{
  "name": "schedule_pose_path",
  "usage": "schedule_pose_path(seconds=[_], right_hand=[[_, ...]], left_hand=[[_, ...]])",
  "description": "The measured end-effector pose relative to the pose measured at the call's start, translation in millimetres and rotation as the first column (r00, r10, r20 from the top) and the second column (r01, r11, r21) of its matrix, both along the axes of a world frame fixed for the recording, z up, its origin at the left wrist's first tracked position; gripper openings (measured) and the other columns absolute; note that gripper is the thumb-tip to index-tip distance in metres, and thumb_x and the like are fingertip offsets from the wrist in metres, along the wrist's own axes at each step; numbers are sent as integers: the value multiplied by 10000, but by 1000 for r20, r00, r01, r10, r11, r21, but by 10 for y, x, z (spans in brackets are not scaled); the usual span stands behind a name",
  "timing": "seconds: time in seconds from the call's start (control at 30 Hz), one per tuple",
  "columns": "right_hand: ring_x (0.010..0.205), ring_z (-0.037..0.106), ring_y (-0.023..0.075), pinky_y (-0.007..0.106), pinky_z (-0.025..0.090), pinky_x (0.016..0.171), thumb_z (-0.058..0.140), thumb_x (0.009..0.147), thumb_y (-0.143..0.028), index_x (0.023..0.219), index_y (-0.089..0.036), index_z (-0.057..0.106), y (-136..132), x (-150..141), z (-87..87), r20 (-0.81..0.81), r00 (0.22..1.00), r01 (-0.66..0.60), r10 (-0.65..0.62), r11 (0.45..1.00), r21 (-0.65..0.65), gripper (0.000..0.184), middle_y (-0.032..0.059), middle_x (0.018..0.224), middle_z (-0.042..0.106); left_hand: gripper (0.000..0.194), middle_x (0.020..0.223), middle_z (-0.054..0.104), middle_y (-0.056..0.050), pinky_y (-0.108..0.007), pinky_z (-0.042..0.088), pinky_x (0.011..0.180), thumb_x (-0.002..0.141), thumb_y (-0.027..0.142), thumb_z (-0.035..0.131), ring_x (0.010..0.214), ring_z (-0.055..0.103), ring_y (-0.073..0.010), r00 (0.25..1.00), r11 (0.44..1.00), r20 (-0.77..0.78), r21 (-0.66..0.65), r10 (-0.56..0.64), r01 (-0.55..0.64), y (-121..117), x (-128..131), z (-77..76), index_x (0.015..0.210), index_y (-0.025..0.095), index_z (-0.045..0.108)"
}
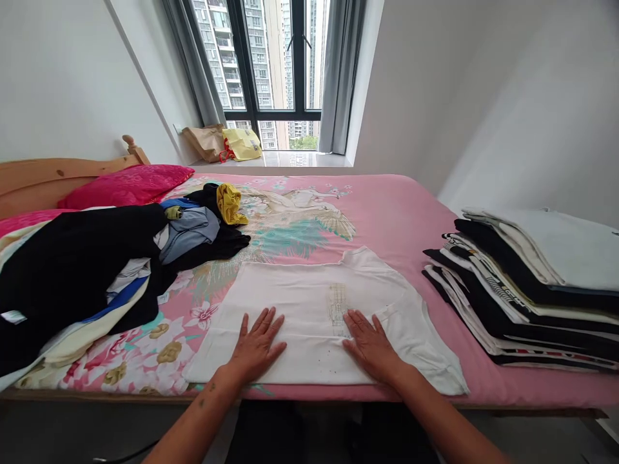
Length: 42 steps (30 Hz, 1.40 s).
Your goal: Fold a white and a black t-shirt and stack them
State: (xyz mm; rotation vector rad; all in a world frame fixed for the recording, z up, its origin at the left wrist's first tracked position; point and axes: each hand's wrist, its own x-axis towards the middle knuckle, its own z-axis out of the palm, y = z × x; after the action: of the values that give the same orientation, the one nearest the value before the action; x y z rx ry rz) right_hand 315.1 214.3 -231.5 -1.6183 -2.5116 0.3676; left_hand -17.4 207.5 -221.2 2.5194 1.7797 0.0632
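Observation:
A white T-shirt (309, 303) with a faint printed design lies spread flat near the front edge of a bed with a pink floral sheet (396, 212). My left hand (256, 345) rests palm down on the shirt's lower left part, fingers stretched and spread. My right hand (370, 341) lies flat on the shirt just right of the print, fingers extended. Neither hand holds anything.
A loose heap of unfolded clothes (97, 270), mostly black with blue, grey and yellow pieces, covers the bed's left side. A stack of folded garments (527, 290) sits at the right. A pink pillow (126, 187) leans by the wooden headboard. Paper bags (227, 143) stand on the window sill.

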Motion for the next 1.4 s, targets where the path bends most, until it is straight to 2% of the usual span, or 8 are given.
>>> schedule_pose_path(seconds=[0.17, 0.3, 0.63, 0.8, 1.0, 1.1, 1.23, 1.4], right_hand=[[1398, 152, 233, 541, 93, 1113, 213, 929, -509, 1453, -219, 234, 640, 115, -11, 25, 1000, 18, -16, 997, -78, 599, 53, 1515, 190], [1408, 98, 199, 501, 38, 1127, 198, 931, -501, 1461, -241, 199, 1193, 86, -56, 60, 997, -37, 41, 998, -59, 590, 29, 1525, 164], [1408, 59, 219, 561, 28, 1100, 168, 925, -462, 1453, -219, 212, 2306, 365, -388, 36, 899, 433, -436, 898, 75, 583, 40, 1536, 129], [1391, 117, 280, 558, 120, 1084, 423, 808, -525, 1433, -187, 244, 2671, 474, -452, -103, 798, 602, -593, 788, 131, 732, 121, 1511, 188], [1229, 410, 279, 449, 285, 1042, 554, 681, -357, 1354, -217, 379, 2858, 688, -398, -267, 736, 650, -622, 760, 22, 709, 98, 1318, 489], [1088, 513, 276, 371, 414, 902, 610, 587, -266, 1273, -188, 476, 2850, 761, -278, -271, 748, 615, -605, 786, -58, 703, 113, 1156, 588], [709, 591, 179, 253, 445, 626, 590, 571, -231, 952, -216, 632, 2691, 792, 15, -288, 776, 545, -561, 826, -140, 384, 13, 756, 646], [613, 534, 131, 215, 391, 534, 533, 688, -356, 795, -211, 600, 2188, 883, 406, -412, 766, 507, -493, 858, -84, 192, -18, 676, 596]], left_hand=[[637, 1525, 145, -52, -585, -85, 1068, 893, 564, 247, 1406, 112, -248, 985, 981, -13, -97, 170, -170, 621, -84, -17, 1446, 247, 245], [649, 1532, 100, -29, -567, -86, 1077, 885, 570, 244, 1412, 74, -229, 986, 974, -12, -157, 164, -164, 1167, -130, -40, 1454, 259, 214], [569, 1529, 150, -19, -610, 34, 1072, 913, 460, 189, 1409, 92, -226, 923, 924, -35, 0, 383, -383, 2084, -635, -294, 1448, 268, 235], [522, 1503, 258, -26, -580, 65, 1088, 899, 297, 241, 1383, 196, -220, 929, 926, 35, 72, 368, -370, 2278, -728, -381, 1415, 269, 320], [551, 1444, 365, -50, -575, 96, 1089, 816, 212, 339, 1322, 304, -251, 925, 923, 63, 68, 374, -378, 2259, -737, -326, 1362, 253, 406], [591, 1438, 364, -71, -580, 194, 1046, 774, 191, 384, 1295, 333, -278, 926, 925, -19, -47, 376, -376, 2334, -752, -151, 1358, 275, 405], [464, 1197, 585, -50, -461, 352, 948, 645, 160, 515, 1124, 495, -266, 955, 948, -94, -131, 280, -290, 2431, -842, 175, 1069, 304, 634], [198, 956, 660, -34, -530, 169, 1032, 686, 181, 497, 1061, 511, -245, 978, 982, -127, -70, 166, -176, 2186, -929, 502, 788, 237, 658]])
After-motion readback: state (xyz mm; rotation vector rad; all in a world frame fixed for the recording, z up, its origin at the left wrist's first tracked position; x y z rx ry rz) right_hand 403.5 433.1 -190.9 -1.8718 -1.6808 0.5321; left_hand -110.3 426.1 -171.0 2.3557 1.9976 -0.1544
